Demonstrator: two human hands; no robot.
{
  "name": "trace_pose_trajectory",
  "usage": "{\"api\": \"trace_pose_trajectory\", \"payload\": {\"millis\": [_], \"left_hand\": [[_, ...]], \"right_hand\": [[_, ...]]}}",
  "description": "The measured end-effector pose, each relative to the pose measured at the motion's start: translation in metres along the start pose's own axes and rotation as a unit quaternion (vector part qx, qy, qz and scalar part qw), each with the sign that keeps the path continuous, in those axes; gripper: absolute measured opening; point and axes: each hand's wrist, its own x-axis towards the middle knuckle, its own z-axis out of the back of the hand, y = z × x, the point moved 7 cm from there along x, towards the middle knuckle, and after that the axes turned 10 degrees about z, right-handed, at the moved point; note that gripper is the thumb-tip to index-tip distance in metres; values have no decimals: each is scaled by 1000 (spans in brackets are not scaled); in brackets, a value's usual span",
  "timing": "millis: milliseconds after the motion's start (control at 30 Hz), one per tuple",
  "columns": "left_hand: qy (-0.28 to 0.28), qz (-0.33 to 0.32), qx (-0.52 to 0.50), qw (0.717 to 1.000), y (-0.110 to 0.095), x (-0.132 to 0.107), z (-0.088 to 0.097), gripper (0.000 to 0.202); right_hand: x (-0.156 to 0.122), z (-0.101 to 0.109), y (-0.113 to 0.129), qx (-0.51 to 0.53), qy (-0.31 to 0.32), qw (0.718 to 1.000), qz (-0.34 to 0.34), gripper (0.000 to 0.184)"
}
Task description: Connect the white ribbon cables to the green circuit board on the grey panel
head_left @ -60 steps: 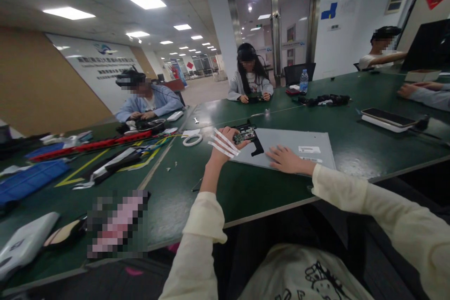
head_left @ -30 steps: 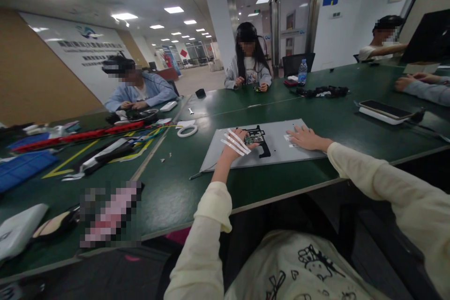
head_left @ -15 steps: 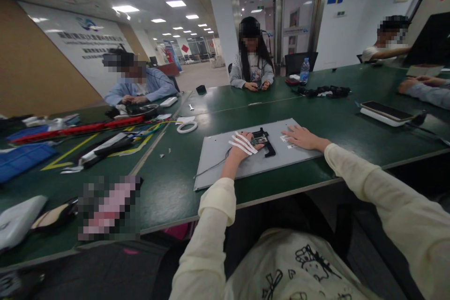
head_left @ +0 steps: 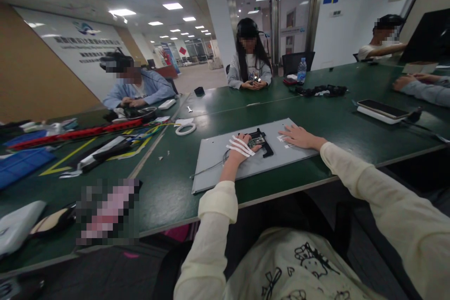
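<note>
A flat grey board (head_left: 211, 161) lies on the green table in front of me. On its middle sits a black bracket-like frame (head_left: 269, 151) with a small circuit board (head_left: 256, 140) inside it and a thin grey cable (head_left: 206, 168) running off to the left. My left hand (head_left: 239, 149), with white strips across its back, rests palm down at the frame's left side, thumb apart from the fingers; the fingertips partly cover the circuit board. My right hand (head_left: 297, 137) lies flat with spread fingers on the board's right part, over small white labels (head_left: 287, 146).
A white tape roll (head_left: 185, 129) and a small wrench (head_left: 189, 108) lie beyond the board's left. Farther left are a blue tray (head_left: 24, 164) and tools. A phone (head_left: 383, 108) lies on a white box at right. Several people sit around the table.
The view shifts slightly. My hands stay in nearly the same places on the board. Across the table, a person's hands have turned, showing a small shiny object.
</note>
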Motion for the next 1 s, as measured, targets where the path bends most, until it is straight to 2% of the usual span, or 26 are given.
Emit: {"api": "trace_pose_trajectory", "payload": {"millis": [467,667,733,833,900,1000], "left_hand": [[32,-35,17,999,2,-1,3,52],[0,-75,22,997,-11,-7,20,50],[-25,-79,23,996,-17,-8,30,43],[-81,-59,47,994,-24,-4,49,28],[-121,-48,59,990,-31,0,61,24],[-168,-20,45,985,-40,8,77,27]], "right_hand": [[5,-1,5,-4,3,1000,11,62],[0,5,9,12,-5,1000,-5,62],[-2,16,17,11,-50,999,-5,62],[-5,48,47,44,-184,982,23,55],[-5,67,74,121,-265,956,47,50],[6,84,110,275,-318,904,72,41]]}}
